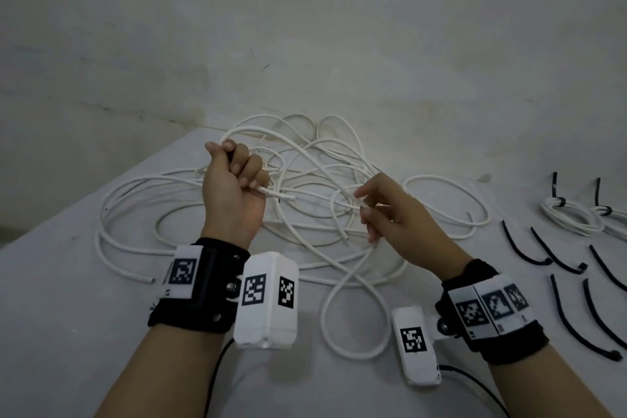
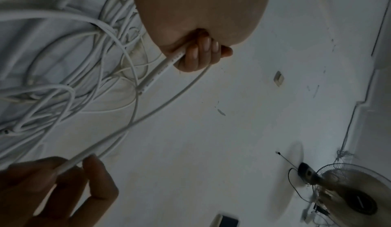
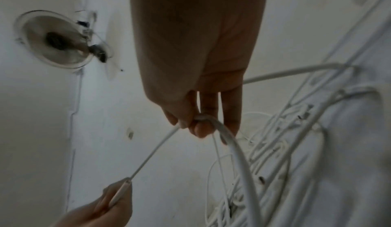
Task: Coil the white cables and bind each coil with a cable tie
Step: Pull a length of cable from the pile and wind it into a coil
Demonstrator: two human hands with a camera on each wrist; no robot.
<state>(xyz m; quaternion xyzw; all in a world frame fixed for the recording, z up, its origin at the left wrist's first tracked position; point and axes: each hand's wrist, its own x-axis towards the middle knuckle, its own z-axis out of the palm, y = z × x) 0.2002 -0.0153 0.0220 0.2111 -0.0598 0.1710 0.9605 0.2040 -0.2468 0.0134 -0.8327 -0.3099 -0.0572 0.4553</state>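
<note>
Where tangled white cables sprawl, grey table, stained wall.

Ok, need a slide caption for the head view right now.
Left hand grips a white cable, right hand pinches it, above loose cables.
</note>
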